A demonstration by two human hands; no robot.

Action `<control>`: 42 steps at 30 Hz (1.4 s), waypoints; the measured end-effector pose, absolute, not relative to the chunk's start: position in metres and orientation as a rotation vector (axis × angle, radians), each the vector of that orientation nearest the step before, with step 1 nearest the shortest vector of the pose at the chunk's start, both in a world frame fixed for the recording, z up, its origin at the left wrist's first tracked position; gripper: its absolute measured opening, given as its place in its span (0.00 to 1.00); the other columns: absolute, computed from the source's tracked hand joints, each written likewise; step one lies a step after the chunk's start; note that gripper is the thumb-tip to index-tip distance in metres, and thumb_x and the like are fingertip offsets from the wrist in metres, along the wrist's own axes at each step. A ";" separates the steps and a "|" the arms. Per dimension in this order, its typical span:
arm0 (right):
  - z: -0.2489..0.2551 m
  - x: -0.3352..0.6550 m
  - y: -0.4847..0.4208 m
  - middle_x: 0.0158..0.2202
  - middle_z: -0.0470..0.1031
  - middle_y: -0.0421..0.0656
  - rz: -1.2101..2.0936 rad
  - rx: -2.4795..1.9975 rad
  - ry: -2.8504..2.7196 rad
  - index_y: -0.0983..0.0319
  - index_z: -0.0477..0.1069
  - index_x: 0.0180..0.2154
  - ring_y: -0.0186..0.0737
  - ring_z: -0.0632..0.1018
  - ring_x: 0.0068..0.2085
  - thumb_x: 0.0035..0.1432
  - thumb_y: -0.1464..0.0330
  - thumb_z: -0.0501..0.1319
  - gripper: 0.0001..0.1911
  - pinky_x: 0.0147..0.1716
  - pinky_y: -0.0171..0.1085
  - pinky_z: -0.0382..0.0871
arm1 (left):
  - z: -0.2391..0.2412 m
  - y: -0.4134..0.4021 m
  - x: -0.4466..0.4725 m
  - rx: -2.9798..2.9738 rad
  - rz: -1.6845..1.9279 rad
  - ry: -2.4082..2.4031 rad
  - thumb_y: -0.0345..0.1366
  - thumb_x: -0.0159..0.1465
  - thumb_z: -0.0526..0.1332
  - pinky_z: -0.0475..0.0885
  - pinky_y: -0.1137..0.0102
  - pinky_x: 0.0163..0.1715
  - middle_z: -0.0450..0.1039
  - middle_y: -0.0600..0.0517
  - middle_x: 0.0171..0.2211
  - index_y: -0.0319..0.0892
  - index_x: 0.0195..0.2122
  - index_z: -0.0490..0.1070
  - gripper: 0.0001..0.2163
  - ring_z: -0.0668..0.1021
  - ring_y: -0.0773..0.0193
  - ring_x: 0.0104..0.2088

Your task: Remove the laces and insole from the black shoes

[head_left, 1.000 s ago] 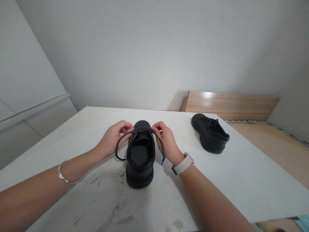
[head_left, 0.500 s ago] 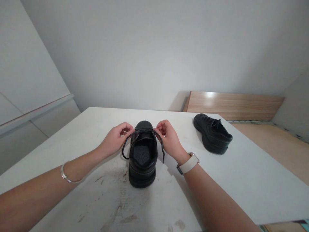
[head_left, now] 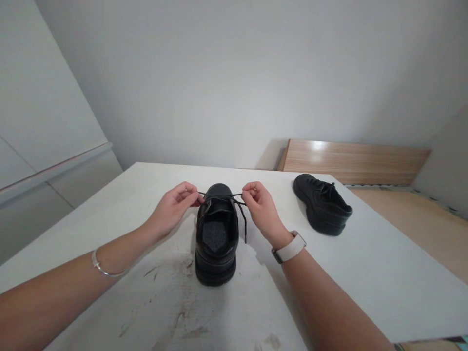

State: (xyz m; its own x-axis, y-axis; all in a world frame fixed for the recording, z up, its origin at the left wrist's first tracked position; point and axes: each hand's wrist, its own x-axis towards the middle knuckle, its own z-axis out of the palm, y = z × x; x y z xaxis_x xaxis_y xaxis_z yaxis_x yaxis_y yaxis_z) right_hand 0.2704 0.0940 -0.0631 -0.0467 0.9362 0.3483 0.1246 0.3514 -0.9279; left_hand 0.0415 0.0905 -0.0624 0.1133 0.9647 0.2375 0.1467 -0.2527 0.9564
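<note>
A black shoe point(head_left: 216, 263) stands upright on the white table, its heel toward me and its opening facing up. Its black shoelace point(head_left: 237, 195) stretches out sideways across the top of the shoe. To the left of the shoe, my left hand point(head_left: 180, 199) pinches the lace between thumb and fingers. My right hand point(head_left: 259, 204), wearing a pale-banded watch on the wrist, pinches lace on the right side. One loose lace end dangles beside the shoe, just left of my right hand.
A second black shoe point(head_left: 323, 207), with its lace tied, sits at the table's right rear. The white table point(head_left: 153, 302) has brownish marks near the front. Behind it on the right are a wooden headboard point(head_left: 351, 158) and a bed base point(head_left: 409, 214).
Both hands have moved slightly apart, drawing the lace out sideways. The lace loop that hung left of the shoe is no longer visible.
</note>
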 end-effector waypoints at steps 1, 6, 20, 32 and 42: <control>-0.062 0.271 0.094 0.22 0.61 0.32 0.898 -1.020 -1.473 0.59 0.63 0.37 0.33 0.64 0.24 0.55 0.61 0.58 0.11 0.24 0.34 0.55 | -0.063 0.091 0.041 1.557 1.241 1.136 0.45 0.61 0.63 0.68 0.68 0.39 0.72 0.55 0.28 0.43 0.34 0.69 0.11 0.74 0.64 0.33; -0.061 0.281 0.095 0.22 0.62 0.32 0.981 -1.095 -1.560 0.61 0.69 0.37 0.33 0.64 0.24 0.48 0.63 0.65 0.14 0.24 0.34 0.55 | -0.061 0.094 0.038 1.595 1.176 1.179 0.44 0.59 0.66 0.63 0.71 0.33 0.69 0.57 0.27 0.42 0.33 0.71 0.11 0.70 0.67 0.30; -0.061 0.280 0.098 0.31 0.73 0.40 1.030 -1.031 -1.240 0.59 0.62 0.32 0.38 0.78 0.35 0.54 0.61 0.57 0.09 0.36 0.39 0.74 | -0.056 0.096 0.029 1.515 1.143 1.052 0.47 0.63 0.63 0.70 0.67 0.42 0.76 0.53 0.33 0.42 0.33 0.71 0.13 0.76 0.63 0.37; -0.049 0.287 0.089 0.24 0.65 0.35 0.478 -1.105 -1.226 0.59 0.68 0.33 0.35 0.66 0.26 0.55 0.67 0.62 0.04 0.28 0.35 0.59 | -0.045 0.095 0.022 1.518 1.459 1.042 0.43 0.64 0.64 0.50 0.77 0.15 0.51 0.63 0.17 0.45 0.34 0.69 0.09 0.55 0.72 0.16; -0.032 0.288 0.071 0.29 0.72 0.39 0.640 -0.821 -1.669 0.61 0.72 0.34 0.36 0.70 0.28 0.57 0.71 0.57 0.06 0.27 0.35 0.61 | -0.035 0.084 0.012 1.843 1.332 0.806 0.57 0.63 0.59 0.63 0.68 0.21 0.68 0.48 0.22 0.40 0.23 0.77 0.25 0.68 0.64 0.22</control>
State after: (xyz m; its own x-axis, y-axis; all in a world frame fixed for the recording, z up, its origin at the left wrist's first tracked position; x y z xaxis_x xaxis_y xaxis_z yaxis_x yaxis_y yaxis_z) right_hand 0.2878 0.0710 -0.0321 -0.1442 0.7910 0.5946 0.1901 0.6118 -0.7678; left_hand 0.0117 0.0842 -0.0348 0.2730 0.8134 0.5137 0.0782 -0.5510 0.8309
